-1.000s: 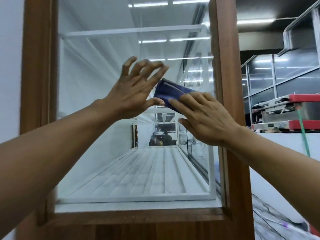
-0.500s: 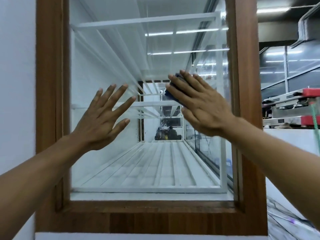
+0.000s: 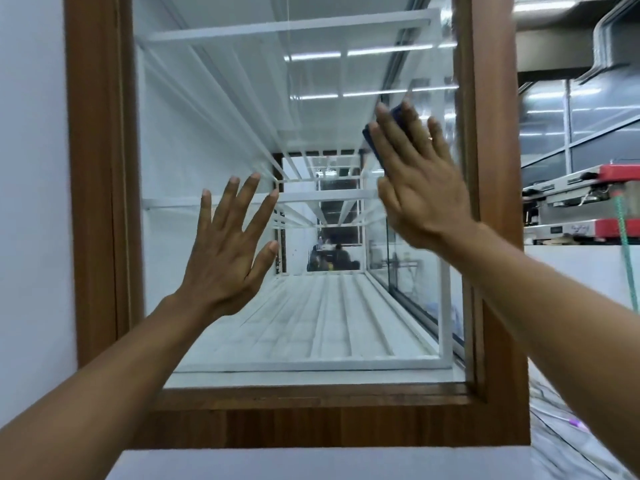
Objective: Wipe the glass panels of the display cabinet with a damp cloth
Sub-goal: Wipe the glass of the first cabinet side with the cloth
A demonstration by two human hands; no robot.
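Fingers (image 3: 412, 124) flat, right hand (image 3: 424, 192) presses cloth (image 3: 373, 144) on glass (image 3: 311, 327) by frame (image 3: 486, 209); left hand (image 3: 225, 261) splayed.

Views: one, head-worn, wide-angle.
Position: directly before the end face of the display cabinet (image 3: 311, 424), close to its glass panel (image 3: 207, 116), level with the middle shelf.
Facing: forward, straight down the cabinet's length.
Framing: the wooden frame (image 3: 97, 202) fills most of the picture; the room shows along the right margin.
Near field: both forearms enter from the lower corners; left hand (image 3: 225, 258) and right hand (image 3: 422, 188) are raised at centre.
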